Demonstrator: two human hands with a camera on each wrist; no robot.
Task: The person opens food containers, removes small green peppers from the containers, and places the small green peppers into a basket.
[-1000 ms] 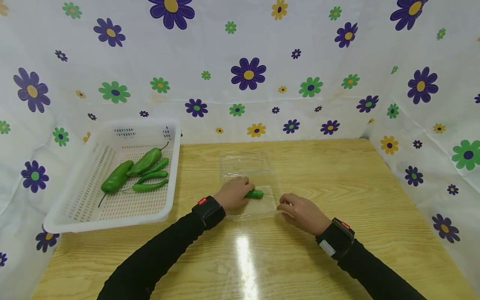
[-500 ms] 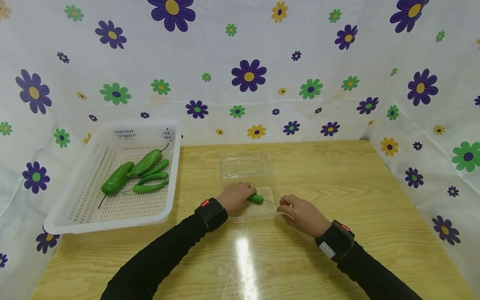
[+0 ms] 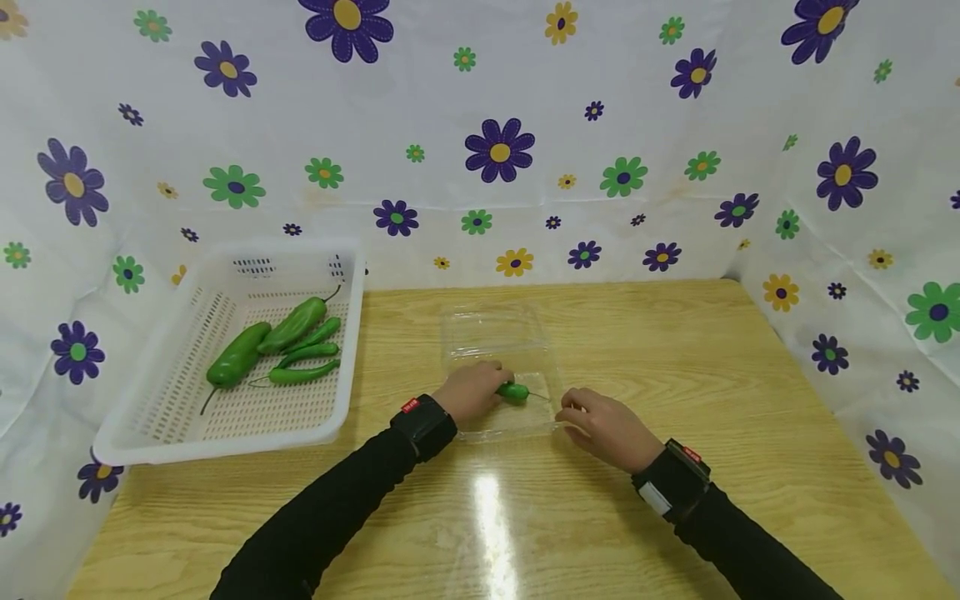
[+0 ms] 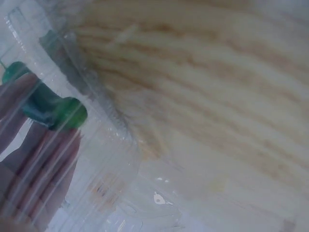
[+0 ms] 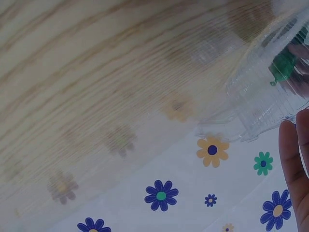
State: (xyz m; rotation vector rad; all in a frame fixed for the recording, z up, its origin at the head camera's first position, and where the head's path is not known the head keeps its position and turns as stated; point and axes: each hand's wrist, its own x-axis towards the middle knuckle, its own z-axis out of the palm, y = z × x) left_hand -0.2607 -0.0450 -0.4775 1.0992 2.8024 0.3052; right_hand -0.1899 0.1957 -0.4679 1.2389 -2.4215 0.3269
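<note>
A clear plastic clamshell box (image 3: 517, 427) lies on the table in the middle of the head view, its lid (image 3: 491, 327) folded back toward the wall. My left hand (image 3: 471, 392) reaches into the box and grips a green pepper (image 3: 514, 392); its thin stem points right. In the left wrist view the pepper (image 4: 71, 113) shows blurred through the plastic, with fingers around it. My right hand (image 3: 606, 427) holds the box's near right corner with bent fingers; the thumb's exact contact is hard to see. In the right wrist view its fingers (image 5: 292, 159) meet the rim.
A white perforated basket (image 3: 348, 367) stands at the left with two large green peppers (image 3: 240, 354) and several slim green peppers (image 3: 303, 373) inside. Behind the wooden table (image 3: 660, 333) hangs a flowered white cloth (image 3: 435, 108), which also runs along both sides.
The left hand and its pepper have shifted slightly toward the person and right; the pepper's stem end dipped, then lifted back level. The right hand stays at the box's corner.
</note>
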